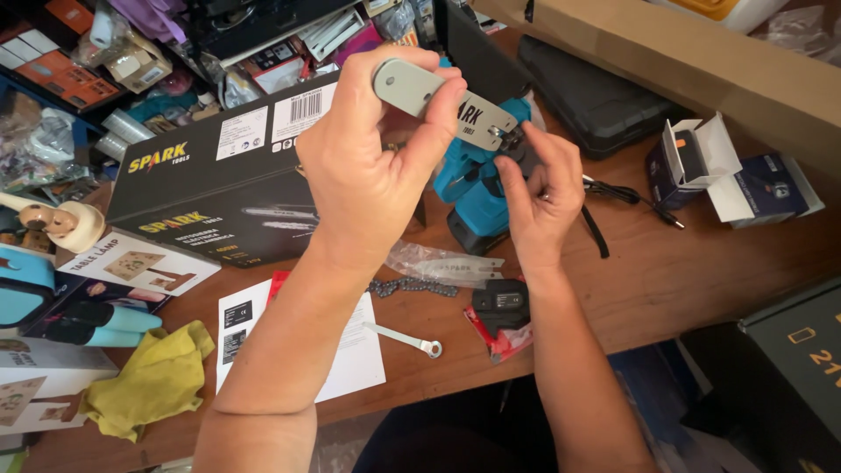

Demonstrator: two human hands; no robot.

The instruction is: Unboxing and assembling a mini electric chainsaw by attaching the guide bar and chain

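Your left hand (368, 166) pinches the grey saw bar (442, 103) by its rounded end, steadying it over the blue saw body (473, 180); your right hand (539, 188) fingers its mounting end above the table (666, 271)

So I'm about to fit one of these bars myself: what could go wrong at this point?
The left hand holds the grey guide bar only by its tip, so it could twist off the blue saw body while the right hand works the mount. The chain and wrench lie near the table edge and could get knocked off.
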